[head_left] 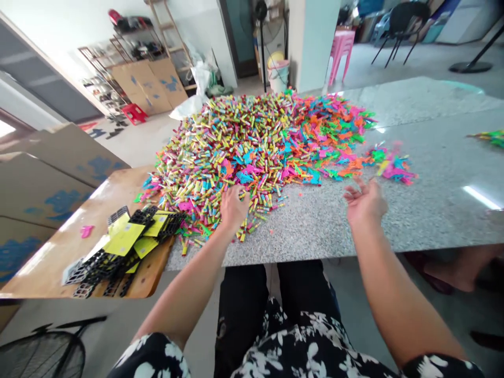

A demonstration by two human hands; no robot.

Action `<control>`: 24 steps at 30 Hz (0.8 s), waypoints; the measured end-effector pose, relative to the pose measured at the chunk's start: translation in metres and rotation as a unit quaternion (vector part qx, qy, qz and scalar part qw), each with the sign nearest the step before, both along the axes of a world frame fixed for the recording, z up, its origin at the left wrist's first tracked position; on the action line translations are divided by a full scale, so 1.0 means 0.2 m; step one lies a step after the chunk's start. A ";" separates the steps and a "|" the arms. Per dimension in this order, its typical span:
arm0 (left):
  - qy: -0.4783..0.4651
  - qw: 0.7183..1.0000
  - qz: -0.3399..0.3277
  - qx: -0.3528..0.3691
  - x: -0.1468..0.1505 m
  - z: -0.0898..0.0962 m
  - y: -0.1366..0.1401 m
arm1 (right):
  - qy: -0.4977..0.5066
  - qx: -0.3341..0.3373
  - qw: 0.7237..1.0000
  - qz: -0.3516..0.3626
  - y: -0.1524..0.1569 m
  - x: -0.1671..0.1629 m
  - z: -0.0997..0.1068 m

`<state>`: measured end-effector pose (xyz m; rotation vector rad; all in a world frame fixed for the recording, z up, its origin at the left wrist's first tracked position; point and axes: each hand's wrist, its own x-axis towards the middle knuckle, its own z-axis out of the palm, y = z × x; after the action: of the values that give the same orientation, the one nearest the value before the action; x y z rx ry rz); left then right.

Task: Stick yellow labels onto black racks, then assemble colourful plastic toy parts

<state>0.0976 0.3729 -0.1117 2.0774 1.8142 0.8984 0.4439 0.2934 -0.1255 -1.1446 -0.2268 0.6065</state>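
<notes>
Left hand (235, 207): curled at the tube pile (228, 136); I can't tell if it pinches anything.
Right hand (367, 202): fingers loosely spread near a small toy cluster (398, 171).
Tube pile: heaped on the bench (311, 226).

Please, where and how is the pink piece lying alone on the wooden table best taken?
I would pinch the pink piece across its middle, left hand coming from above: it lies low on the wooden table, longer than wide, apart from the black stack.
</notes>
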 end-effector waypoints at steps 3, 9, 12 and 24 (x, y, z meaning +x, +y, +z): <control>0.173 0.983 0.039 0.046 -0.14 0.10 0.29 | -0.128 -0.098 0.976 0.147 0.04 -0.08 -0.06; 0.387 0.914 -0.119 -0.010 -0.01 0.20 0.62 | -0.574 -0.235 0.685 0.383 0.15 -0.57 -0.21; 0.400 0.905 -0.142 -0.014 0.08 0.18 0.67 | -0.650 -0.245 0.600 0.396 0.20 -0.67 -0.21; 0.335 0.925 -0.175 -0.033 0.02 0.18 0.70 | -0.676 -0.276 0.530 0.430 0.08 -0.69 -0.14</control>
<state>0.1016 0.5121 -0.0763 2.7545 1.5922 0.0144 0.3058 0.3097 -0.1527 -1.9305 -2.2199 0.4770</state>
